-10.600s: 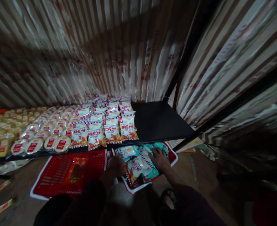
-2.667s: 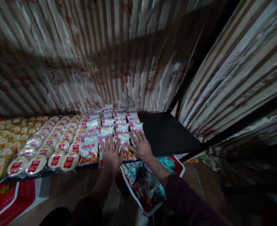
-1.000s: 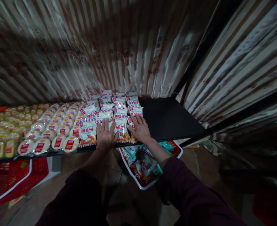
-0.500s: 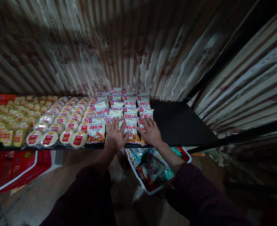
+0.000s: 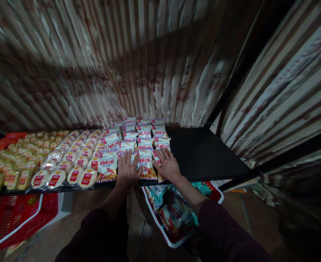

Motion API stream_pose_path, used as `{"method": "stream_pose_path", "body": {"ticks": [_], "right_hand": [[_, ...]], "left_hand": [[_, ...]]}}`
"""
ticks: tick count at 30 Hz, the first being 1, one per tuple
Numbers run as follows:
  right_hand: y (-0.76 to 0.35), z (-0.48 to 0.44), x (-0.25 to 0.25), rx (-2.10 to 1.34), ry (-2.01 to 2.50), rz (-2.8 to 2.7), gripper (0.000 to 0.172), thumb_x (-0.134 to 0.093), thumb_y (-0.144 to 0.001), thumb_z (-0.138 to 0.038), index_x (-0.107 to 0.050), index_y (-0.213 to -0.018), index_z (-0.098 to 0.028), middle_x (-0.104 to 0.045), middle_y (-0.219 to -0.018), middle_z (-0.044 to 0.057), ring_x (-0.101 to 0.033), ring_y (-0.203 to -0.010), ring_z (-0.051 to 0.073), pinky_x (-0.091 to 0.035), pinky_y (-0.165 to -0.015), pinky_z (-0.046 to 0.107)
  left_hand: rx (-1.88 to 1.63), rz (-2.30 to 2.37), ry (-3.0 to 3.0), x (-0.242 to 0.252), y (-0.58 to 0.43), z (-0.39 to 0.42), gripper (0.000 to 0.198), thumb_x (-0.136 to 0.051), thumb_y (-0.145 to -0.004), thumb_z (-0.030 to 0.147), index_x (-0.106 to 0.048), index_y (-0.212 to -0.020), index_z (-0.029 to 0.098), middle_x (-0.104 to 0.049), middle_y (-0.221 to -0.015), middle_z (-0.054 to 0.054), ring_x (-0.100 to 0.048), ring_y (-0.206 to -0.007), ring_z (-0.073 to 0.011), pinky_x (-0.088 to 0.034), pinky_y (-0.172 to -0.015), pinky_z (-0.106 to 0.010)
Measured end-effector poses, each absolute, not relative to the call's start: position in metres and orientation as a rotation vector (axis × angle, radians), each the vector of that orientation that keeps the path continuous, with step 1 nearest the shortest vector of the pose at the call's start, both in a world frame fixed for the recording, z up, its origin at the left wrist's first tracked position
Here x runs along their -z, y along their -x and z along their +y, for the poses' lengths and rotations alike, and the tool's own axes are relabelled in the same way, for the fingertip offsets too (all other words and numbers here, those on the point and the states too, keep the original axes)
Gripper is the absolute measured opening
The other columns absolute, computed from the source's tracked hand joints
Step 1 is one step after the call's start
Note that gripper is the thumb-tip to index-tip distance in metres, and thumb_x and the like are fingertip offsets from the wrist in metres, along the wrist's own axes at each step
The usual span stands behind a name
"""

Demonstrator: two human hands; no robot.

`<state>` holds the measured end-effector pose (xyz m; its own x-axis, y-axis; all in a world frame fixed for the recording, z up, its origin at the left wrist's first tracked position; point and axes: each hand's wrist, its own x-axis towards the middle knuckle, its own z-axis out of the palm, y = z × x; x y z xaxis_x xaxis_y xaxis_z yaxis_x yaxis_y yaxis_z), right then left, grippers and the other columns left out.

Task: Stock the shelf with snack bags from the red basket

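Observation:
Rows of white snack packets (image 5: 145, 140) with red and blue striped edges lie on a low black shelf (image 5: 204, 154). My left hand (image 5: 127, 171) lies flat on a front packet, fingers spread. My right hand (image 5: 167, 165) rests flat, fingers apart, on the rightmost front packet at the edge of the rows. Below the shelf, a red basket (image 5: 173, 222) on the floor holds several more packets, some teal.
Round cakes in clear wrappers (image 5: 59, 160) fill the shelf to the left. A second red basket (image 5: 15, 218) lies on the floor at lower left. Striped shiny sheeting (image 5: 122, 65) covers the back and right side. The shelf's right part is bare black.
My hands have stayed flat on the front packets over the last second, with only the view shifting. Ten seconds ago both hands were down in the basket of packets.

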<state>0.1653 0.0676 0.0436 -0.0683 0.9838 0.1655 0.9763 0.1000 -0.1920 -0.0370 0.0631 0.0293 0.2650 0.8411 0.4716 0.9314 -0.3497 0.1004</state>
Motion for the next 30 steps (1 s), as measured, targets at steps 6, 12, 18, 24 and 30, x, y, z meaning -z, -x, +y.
{"method": "stream_pose_path", "body": {"ticks": [6, 12, 18, 24, 30], "right_hand": [[-0.1665, 0.0686, -0.0411, -0.058, 1.945, -2.117, 0.055, -0.04, -0.092, -0.05, -0.045, -0.14, -0.024, -0.036, -0.153, 0.006, -0.025, -0.141, 0.029, -0.035, -0.107, 0.044], [-0.1673, 0.0692, -0.0379, -0.058, 1.916, -2.111, 0.056, -0.042, -0.091, -0.05, -0.045, -0.14, -0.024, -0.035, -0.153, 0.007, -0.025, -0.141, 0.029, -0.033, -0.109, 0.044], [-0.1672, 0.0688, -0.0377, -0.057, 1.911, -2.122, 0.056, -0.042, -0.091, -0.049, -0.045, -0.141, -0.025, -0.036, -0.153, 0.007, -0.026, -0.14, 0.03, -0.034, -0.108, 0.046], [-0.1682, 0.07, -0.0344, -0.018, 1.894, -2.14, 0.057, -0.042, -0.091, -0.05, -0.044, -0.141, -0.025, -0.036, -0.152, 0.007, -0.025, -0.141, 0.029, -0.033, -0.109, 0.044], [-0.167, 0.0697, -0.0351, -0.054, 1.927, -2.134, 0.057, -0.042, -0.091, -0.05, -0.043, -0.142, -0.025, -0.034, -0.153, 0.007, -0.024, -0.141, 0.028, -0.032, -0.11, 0.044]], "left_hand": [[0.672, -1.671, 2.331, -0.0311, 0.0356, 0.0624, 0.046, -0.052, -0.086, 0.044, -0.06, -0.128, 0.024, -0.046, -0.145, -0.015, -0.036, -0.137, -0.0353, -0.03, -0.11, -0.054], [0.656, -1.687, 2.331, -0.0317, 0.0355, 0.0628, 0.047, -0.053, -0.086, 0.043, -0.06, -0.128, 0.024, -0.046, -0.145, -0.015, -0.037, -0.137, -0.0355, -0.031, -0.109, -0.054], [0.671, -1.66, 2.314, -0.0304, 0.0353, 0.0627, 0.045, -0.052, -0.086, 0.041, -0.061, -0.126, 0.022, -0.044, -0.145, -0.018, -0.037, -0.137, -0.0361, -0.03, -0.109, -0.054], [0.653, -1.669, 2.33, -0.0326, 0.0347, 0.0624, 0.046, -0.052, -0.086, 0.041, -0.06, -0.127, 0.021, -0.044, -0.145, -0.019, -0.037, -0.137, -0.0361, -0.03, -0.109, -0.054], [0.686, -1.688, 2.346, -0.032, 0.0349, 0.0616, 0.046, -0.052, -0.086, 0.042, -0.06, -0.127, 0.021, -0.042, -0.147, -0.017, -0.035, -0.138, -0.0357, -0.027, -0.111, -0.054]]}}
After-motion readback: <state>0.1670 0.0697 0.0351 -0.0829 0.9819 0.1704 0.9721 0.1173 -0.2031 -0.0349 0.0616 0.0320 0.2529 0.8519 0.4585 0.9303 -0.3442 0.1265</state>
